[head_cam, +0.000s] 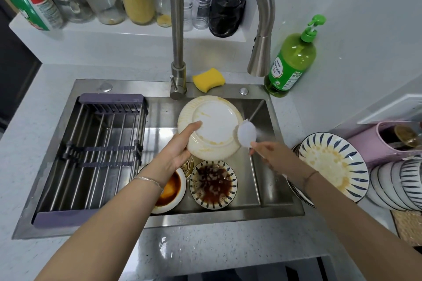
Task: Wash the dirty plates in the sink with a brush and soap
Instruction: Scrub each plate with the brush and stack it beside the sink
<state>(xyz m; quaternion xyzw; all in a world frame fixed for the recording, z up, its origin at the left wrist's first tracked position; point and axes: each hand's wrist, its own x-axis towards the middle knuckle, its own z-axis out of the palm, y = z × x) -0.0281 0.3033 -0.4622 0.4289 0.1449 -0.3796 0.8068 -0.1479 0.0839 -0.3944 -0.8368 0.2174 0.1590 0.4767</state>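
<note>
Two hands are engaged. The left hand (180, 153) grips the cream plate (214, 125) by its lower-left edge, thumb on the face and fingers behind, holding it tilted above the sink (205, 218). The right hand (269, 155) is curled round the brush (246, 133). The brush's blurred white head is at the plate's right rim, and contact cannot be confirmed.

Risks noted:
1. The plate is held by one edge only. Brush pressure from the opposite side could lever it loose. It would then drop onto the striped dish (213, 185) and the white dish (170, 191), both holding dark sauce in the sink directly below, with likely chipping and splashing.
2. No suds or running water are visible. The soap bottle (290, 61) stands at the sink's back right corner. Scrubbing without soap would likely only smear the yellow residue.
3. A stained striped bowl (331, 164) sits at the sink's right edge, just beside the right forearm, and a wide stroke could knock it.
</note>
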